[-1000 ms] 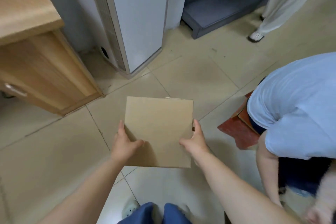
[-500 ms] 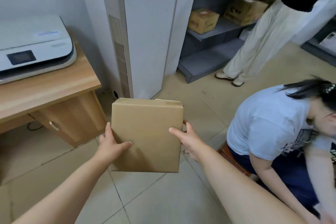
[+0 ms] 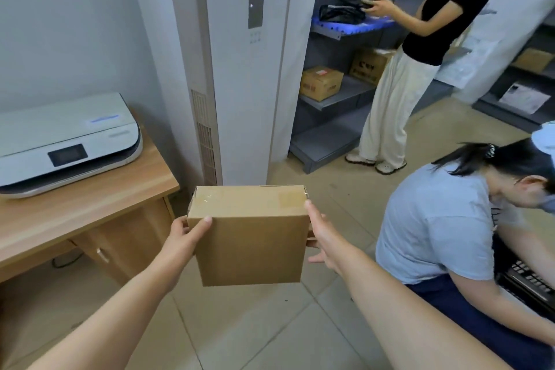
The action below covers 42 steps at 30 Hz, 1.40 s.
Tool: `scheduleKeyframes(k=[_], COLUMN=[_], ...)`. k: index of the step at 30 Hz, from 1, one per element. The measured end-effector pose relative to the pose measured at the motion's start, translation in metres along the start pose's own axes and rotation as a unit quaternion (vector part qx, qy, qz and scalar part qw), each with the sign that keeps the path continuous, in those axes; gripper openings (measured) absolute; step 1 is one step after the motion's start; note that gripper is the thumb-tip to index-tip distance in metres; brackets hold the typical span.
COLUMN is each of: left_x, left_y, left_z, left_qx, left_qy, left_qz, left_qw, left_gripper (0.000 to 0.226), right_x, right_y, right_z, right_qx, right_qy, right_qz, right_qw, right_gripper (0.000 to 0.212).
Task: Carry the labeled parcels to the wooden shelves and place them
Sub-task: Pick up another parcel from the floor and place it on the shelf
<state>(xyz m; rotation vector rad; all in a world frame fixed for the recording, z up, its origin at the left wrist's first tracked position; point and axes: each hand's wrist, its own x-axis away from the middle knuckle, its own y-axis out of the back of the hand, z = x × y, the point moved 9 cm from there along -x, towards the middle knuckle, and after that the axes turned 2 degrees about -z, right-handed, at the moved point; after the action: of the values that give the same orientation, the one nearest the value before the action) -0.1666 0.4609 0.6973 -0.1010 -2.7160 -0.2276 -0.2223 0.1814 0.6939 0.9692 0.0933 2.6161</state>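
Observation:
I hold a plain brown cardboard parcel [image 3: 250, 237] in front of me, above the tiled floor. My left hand [image 3: 183, 237] grips its left edge with the thumb on the front face. On the parcel's right side, my right hand [image 3: 322, 237] presses flat with the fingers spread. Clear tape shows on the parcel's top face; no label is visible from here. Grey shelves [image 3: 336, 93] stand at the back right with several cardboard boxes [image 3: 321, 82] and dark bags on them.
A tall white air conditioner [image 3: 240, 63] stands straight ahead. A wooden desk [image 3: 84, 213] with a white printer [image 3: 66, 141] is at the left. One person [image 3: 420, 48] stands at the shelves; another [image 3: 444, 228] crouches at my right. Tiled floor lies between.
My view has risen from the floor toward the room. The parcel has come up and tilted so its taped top face shows; both hands stay on it.

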Motion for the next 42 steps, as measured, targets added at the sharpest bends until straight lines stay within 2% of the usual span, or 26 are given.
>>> scheduleKeyframes(k=[4, 9, 14, 19, 24, 28, 32, 34, 36, 38, 42], left_x=[-0.003, -0.002, 0.0, 0.002, 0.01, 0.014, 0.01, 0.008, 0.007, 0.008, 0.007], left_y=[0.009, 0.011, 0.019, 0.026, 0.031, 0.035, 0.039, 0.038, 0.035, 0.032, 0.032], left_z=[-0.006, -0.009, -0.016, -0.023, -0.034, -0.044, -0.04, -0.037, -0.034, -0.035, -0.034], left_qx=[-0.002, -0.035, -0.055, -0.065, -0.056, -0.006, -0.001, -0.001, 0.014, 0.035, 0.035], left_qy=[0.001, -0.001, -0.01, -0.03, -0.056, -0.078, -0.081, -0.072, -0.059, -0.059, -0.068], left_qz=[0.007, 0.033, 0.035, 0.036, 0.026, 0.002, -0.034, -0.034, -0.023, -0.009, -0.004], left_qw=[1.0, 0.999, 0.998, 0.997, 0.997, 0.997, 0.996, 0.997, 0.998, 0.998, 0.997], left_gripper=[0.06, 0.039, 0.049, 0.059, 0.051, 0.031, 0.021, 0.019, 0.026, 0.045, 0.07], right_x=[0.003, 0.005, 0.005, 0.007, 0.01, 0.013, 0.01, 0.009, 0.01, 0.011, 0.014], right_y=[-0.004, -0.005, -0.006, -0.011, -0.017, -0.025, -0.026, -0.024, -0.023, -0.022, -0.021], right_z=[0.002, 0.003, 0.013, 0.028, 0.037, 0.038, 0.034, 0.032, 0.032, 0.032, 0.031], right_qx=[-0.016, -0.001, 0.039, 0.089, 0.125, 0.082, 0.047, 0.025, 0.012, -0.01, -0.072], right_qy=[0.01, 0.021, 0.057, 0.101, 0.107, 0.091, 0.07, 0.067, 0.073, 0.079, 0.077], right_qz=[0.012, 0.019, 0.008, -0.006, 0.0, 0.028, -0.005, -0.02, -0.028, -0.03, -0.015], right_qw=[1.0, 1.0, 0.998, 0.991, 0.986, 0.992, 0.996, 0.997, 0.997, 0.996, 0.994], right_gripper=[0.051, 0.041, 0.019, 0.015, 0.007, 0.028, 0.045, 0.046, 0.039, 0.031, 0.033])
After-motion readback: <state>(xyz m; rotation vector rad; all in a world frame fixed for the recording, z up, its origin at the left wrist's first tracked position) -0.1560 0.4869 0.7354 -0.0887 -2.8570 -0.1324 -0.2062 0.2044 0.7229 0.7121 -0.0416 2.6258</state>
